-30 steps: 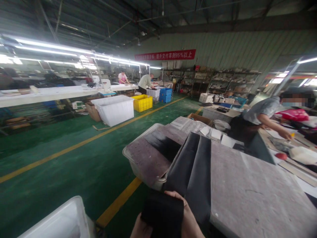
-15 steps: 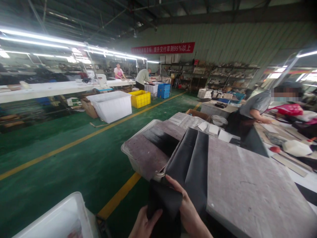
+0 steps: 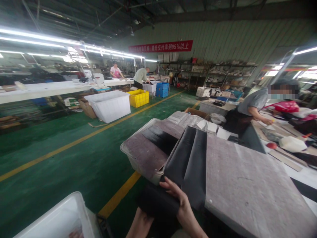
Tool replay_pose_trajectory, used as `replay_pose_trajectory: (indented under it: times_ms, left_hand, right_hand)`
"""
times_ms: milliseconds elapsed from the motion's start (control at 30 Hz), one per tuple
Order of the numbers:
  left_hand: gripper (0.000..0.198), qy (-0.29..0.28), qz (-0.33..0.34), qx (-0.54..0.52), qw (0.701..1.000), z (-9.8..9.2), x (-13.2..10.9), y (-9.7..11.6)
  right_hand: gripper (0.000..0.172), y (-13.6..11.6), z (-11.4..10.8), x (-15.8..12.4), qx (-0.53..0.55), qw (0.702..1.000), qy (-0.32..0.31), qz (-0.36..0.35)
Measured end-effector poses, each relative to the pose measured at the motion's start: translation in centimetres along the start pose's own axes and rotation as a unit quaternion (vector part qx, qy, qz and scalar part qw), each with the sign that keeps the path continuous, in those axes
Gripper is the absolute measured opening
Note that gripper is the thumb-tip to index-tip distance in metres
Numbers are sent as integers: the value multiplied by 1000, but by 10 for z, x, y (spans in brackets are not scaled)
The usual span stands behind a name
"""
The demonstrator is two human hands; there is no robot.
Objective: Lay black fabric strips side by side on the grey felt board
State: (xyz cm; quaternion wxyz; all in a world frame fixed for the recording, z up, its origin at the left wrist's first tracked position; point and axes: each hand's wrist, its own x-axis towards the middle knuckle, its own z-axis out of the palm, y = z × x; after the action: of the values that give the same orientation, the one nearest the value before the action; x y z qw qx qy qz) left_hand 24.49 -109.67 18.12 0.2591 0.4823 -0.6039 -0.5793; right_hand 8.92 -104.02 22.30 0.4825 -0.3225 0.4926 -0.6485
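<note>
A black, flexible piece of sheet material [image 3: 158, 202], folded or bent over, is between my two hands at the bottom centre. My left hand [image 3: 143, 220] grips it from below; its fingers are mostly hidden behind the black piece. Along the upper right edge lies my right hand [image 3: 180, 201], with its fingers bent over the sheet and thumb out of sight. Just beyond, two long black strips [image 3: 189, 158] lie side by side on the worn grey-brown board table [image 3: 247, 178], reaching its near edge.
More black sheets [image 3: 158, 138] rest on a board over a white bin left of the strips. A white tub [image 3: 71, 211] stands at lower left. A co-worker [image 3: 255, 102] works at a bench on the right. A yellow crate [image 3: 139, 99] and white bin [image 3: 109, 105] stand across the green floor.
The black piece has tipped over from upright to flatter and shifted slightly left. My left hand has moved under it, its thumb now hidden, and the right fingers have curled over its edge.
</note>
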Motion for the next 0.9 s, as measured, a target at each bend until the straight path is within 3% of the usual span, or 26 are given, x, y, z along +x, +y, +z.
replay_pose_trajectory:
  times_ms: [100, 200, 367, 533, 667, 733, 833, 900]
  left_hand:
    - [50, -87, 9, -84, 993, -1, 2, 0]
    - [57, -162, 6, -107, 981, -6, 6, -1]
    - [53, -159, -1, -42, 986, -10, 7, -2]
    - [55, -147, -13, -54, 988, -2, 8, -11]
    - [50, -121, -9, -55, 991, 3, 9, -17]
    - [49, -138, -11, -53, 989, 5, 8, -13]
    - [49, -164, 18, -51, 985, 5, 5, 1]
    - [48, -141, 50, -56, 987, 5, 5, 11]
  right_hand:
    - [40, 2, -1, 4, 104, 987, 56, 106]
    - [40, 9, 3, 6, 165, 970, 94, 150]
    - [39, 17, 7, 1, 153, 975, 89, 134]
    - [30, 9, 5, -7, 75, 991, 74, 85]
    - [36, 6, -4, -4, 104, 990, 41, 85]
    - [40, 8, -9, -1, 115, 986, 39, 118]
    - [33, 10, -12, 2, 122, 982, 49, 135]
    - [32, 9, -11, 1, 133, 979, 55, 143]
